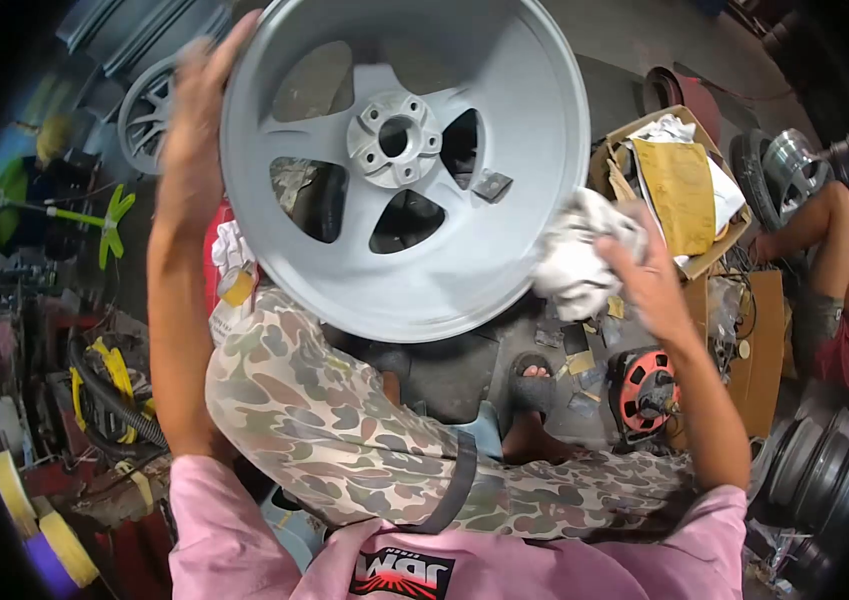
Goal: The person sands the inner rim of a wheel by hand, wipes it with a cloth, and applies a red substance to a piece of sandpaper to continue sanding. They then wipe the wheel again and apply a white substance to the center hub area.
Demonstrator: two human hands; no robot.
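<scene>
A large grey wheel rim (414, 270) is held up in front of me, its open barrel facing me. My left hand (200, 105), blurred by motion, grips the rim's upper left edge. In my right hand (644, 270) is a crumpled white cloth (584, 250), which is against or just beside the rim's lower right edge. A small dark square piece (491, 185) lies on a spoke inside the rim. The rim's lower left part is above my camouflage-clad knee.
A cardboard box (714, 250) of papers stands at the right, with an orange reel (647, 392) below it. Another person's bare leg (824, 235) shows at far right. More wheels (149, 115) lie upper left; yellow cable (114, 385) and a black hose are at left.
</scene>
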